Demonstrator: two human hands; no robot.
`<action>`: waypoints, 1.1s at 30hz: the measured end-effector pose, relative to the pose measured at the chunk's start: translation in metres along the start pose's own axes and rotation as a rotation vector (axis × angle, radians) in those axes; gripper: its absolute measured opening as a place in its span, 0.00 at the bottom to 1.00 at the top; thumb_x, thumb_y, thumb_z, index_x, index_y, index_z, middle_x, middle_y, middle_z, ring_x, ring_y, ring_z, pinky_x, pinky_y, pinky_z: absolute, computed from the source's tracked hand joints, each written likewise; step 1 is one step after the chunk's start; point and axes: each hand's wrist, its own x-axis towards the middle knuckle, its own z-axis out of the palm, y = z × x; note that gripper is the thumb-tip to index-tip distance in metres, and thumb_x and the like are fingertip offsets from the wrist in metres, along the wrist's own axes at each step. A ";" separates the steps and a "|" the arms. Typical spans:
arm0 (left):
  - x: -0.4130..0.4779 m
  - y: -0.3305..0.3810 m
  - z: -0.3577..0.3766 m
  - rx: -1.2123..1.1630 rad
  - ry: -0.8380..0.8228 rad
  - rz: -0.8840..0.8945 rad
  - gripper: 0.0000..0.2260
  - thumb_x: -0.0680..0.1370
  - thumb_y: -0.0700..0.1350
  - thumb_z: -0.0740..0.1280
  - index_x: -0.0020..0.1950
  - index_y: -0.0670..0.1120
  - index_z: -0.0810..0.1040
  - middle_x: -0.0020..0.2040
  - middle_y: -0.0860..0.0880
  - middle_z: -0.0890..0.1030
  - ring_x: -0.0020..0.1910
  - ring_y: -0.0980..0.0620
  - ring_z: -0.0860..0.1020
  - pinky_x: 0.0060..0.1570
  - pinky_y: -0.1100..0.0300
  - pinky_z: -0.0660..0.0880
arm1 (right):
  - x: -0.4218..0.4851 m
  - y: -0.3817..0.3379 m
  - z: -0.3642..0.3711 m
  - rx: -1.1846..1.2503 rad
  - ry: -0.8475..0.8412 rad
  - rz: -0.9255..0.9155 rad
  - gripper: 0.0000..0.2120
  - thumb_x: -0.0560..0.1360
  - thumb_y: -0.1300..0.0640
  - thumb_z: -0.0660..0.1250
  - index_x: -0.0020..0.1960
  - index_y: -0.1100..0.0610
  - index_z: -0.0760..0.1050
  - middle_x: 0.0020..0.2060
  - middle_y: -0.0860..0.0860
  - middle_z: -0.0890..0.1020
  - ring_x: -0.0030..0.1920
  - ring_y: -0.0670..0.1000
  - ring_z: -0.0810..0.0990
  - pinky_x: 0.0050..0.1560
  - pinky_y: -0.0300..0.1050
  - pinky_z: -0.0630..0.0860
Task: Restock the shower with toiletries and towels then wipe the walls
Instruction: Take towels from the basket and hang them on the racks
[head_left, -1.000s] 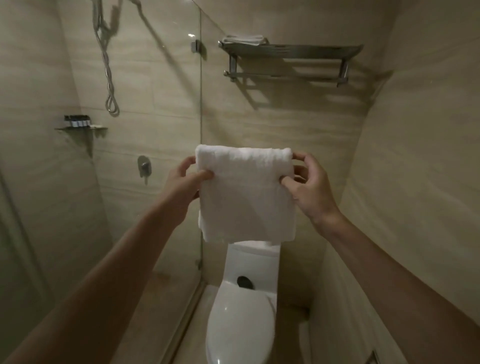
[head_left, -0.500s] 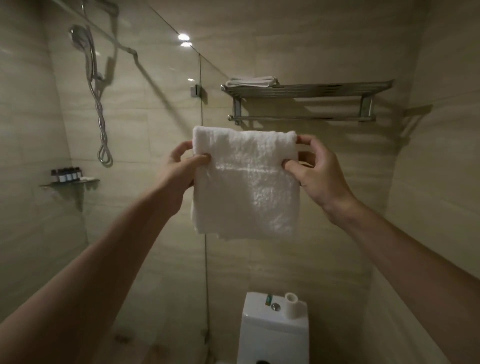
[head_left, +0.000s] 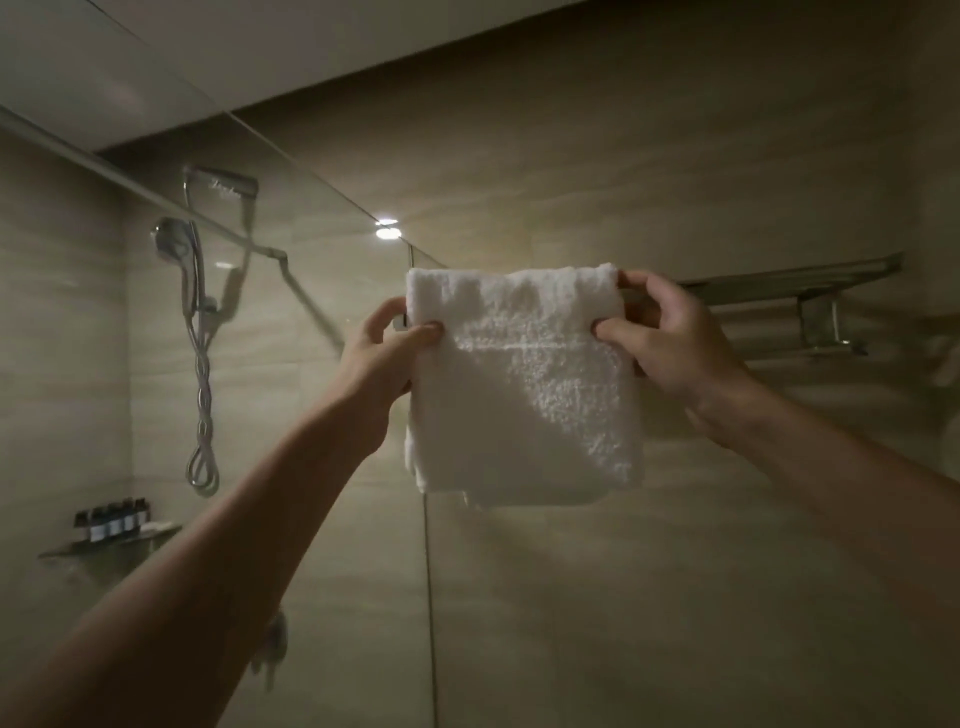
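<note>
White terry, folded into a thick square, is the towel (head_left: 522, 384) held up at arm's length between both hands. The left hand (head_left: 382, 358) pinches its left edge, thumb in front and fingers (head_left: 387, 317) behind; the right hand (head_left: 670, 345) grips the right edge the same way. Both hands are clenched on the cloth, neither released.

Compared with a second ago, the towel has been lifted: it then hung in front of the toilet, well below the chrome towel rack (head_left: 789, 301), and now its folded top edge sits level with the rack's upper shelf, covering the rack's left end. The toilet has dropped out of view as the head tilted up. The grip has not changed. That suggests the towel part of the restock is about to finish, with the cloth probably to be laid on the shelf; whether it touches the rack yet I cannot tell, since the towel hides that part.

Beige stone-look tile covers the walls, dimly lit, with a ceiling light mirrored in the glass shower screen (head_left: 311, 364) on the left. Beyond the glass, far left, hang a hand shower and hose (head_left: 197, 332), and a small corner shelf (head_left: 111, 543) already carries a row of dark toiletry bottles (head_left: 111, 522). No wiping looks begun.
</note>
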 end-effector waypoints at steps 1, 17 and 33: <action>0.014 0.000 0.001 -0.006 0.005 0.013 0.13 0.78 0.40 0.68 0.61 0.50 0.80 0.53 0.44 0.83 0.46 0.47 0.83 0.41 0.56 0.79 | 0.012 0.000 0.001 0.003 -0.016 -0.013 0.19 0.74 0.57 0.72 0.61 0.42 0.75 0.51 0.46 0.85 0.48 0.48 0.85 0.48 0.49 0.83; 0.202 0.008 0.034 0.001 -0.138 0.214 0.19 0.81 0.46 0.67 0.71 0.57 0.72 0.61 0.47 0.80 0.55 0.46 0.82 0.45 0.52 0.83 | 0.180 0.005 0.002 -0.188 -0.029 -0.151 0.35 0.75 0.57 0.70 0.76 0.37 0.61 0.57 0.47 0.79 0.53 0.49 0.82 0.46 0.49 0.83; 0.365 -0.009 0.061 0.099 -0.143 0.275 0.21 0.82 0.46 0.66 0.75 0.54 0.69 0.54 0.50 0.78 0.52 0.49 0.80 0.51 0.51 0.80 | 0.322 0.019 0.025 -0.417 0.007 -0.030 0.28 0.79 0.56 0.69 0.75 0.42 0.66 0.55 0.47 0.81 0.51 0.51 0.85 0.48 0.51 0.85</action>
